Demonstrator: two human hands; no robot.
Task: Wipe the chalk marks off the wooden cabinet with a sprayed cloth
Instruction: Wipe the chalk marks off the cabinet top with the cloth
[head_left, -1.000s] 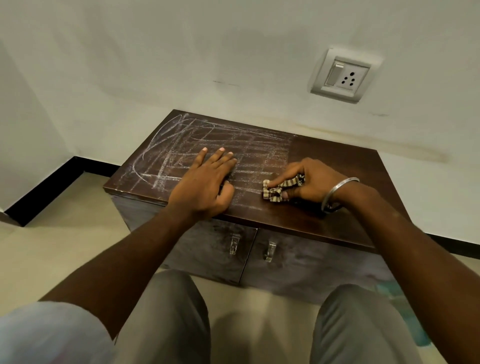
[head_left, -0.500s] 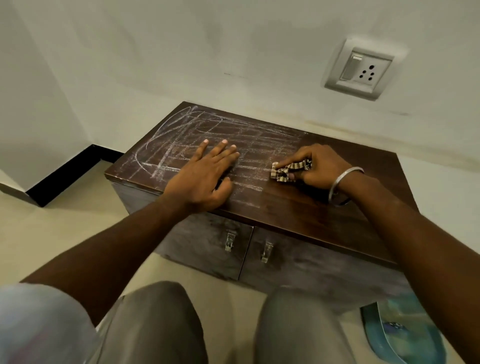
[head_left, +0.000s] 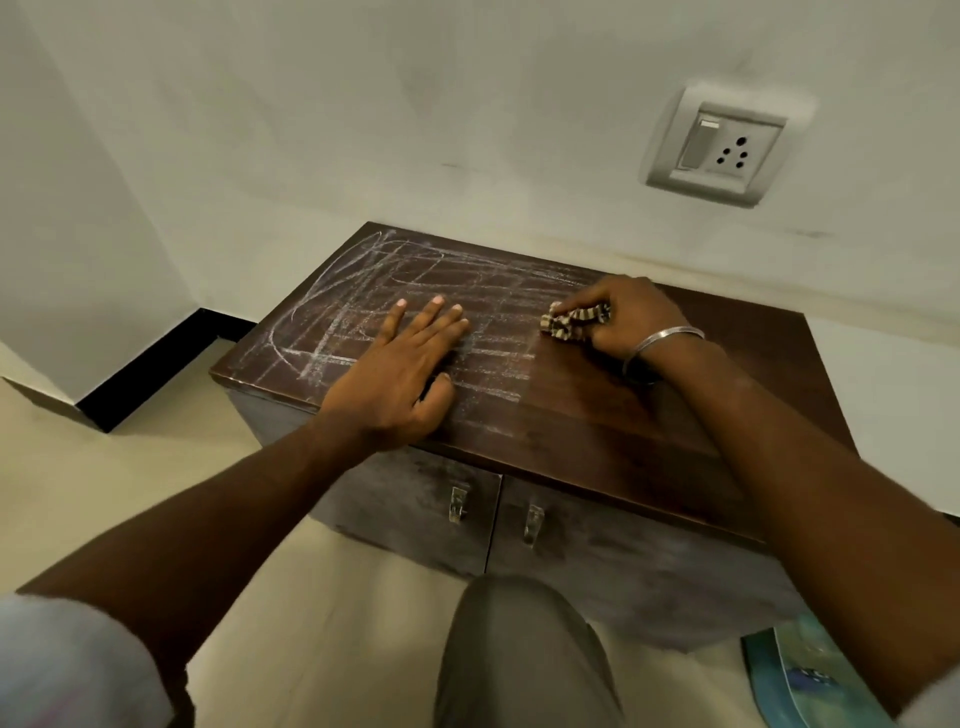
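A low dark wooden cabinet (head_left: 613, 431) stands against the wall. White chalk marks (head_left: 363, 291), lines and curves, cover the left and middle of its top; the right part is bare wood. My left hand (head_left: 400, 374) lies flat on the chalked area, fingers spread, holding nothing. My right hand (head_left: 623, 317) is closed on a crumpled striped cloth (head_left: 569, 321) and presses it onto the top near the back, at the right edge of the chalk. A metal bangle sits on that wrist.
The cabinet has two front doors with small metal handles (head_left: 457, 504). A switch and socket plate (head_left: 727, 145) is on the wall above. A teal object (head_left: 810, 675) lies on the floor at the lower right. My knee (head_left: 519, 649) is in front of the cabinet.
My right hand has slid the cloth away from me, from the front of the top toward the back. My left hand has stayed flat in place. The view has shifted.
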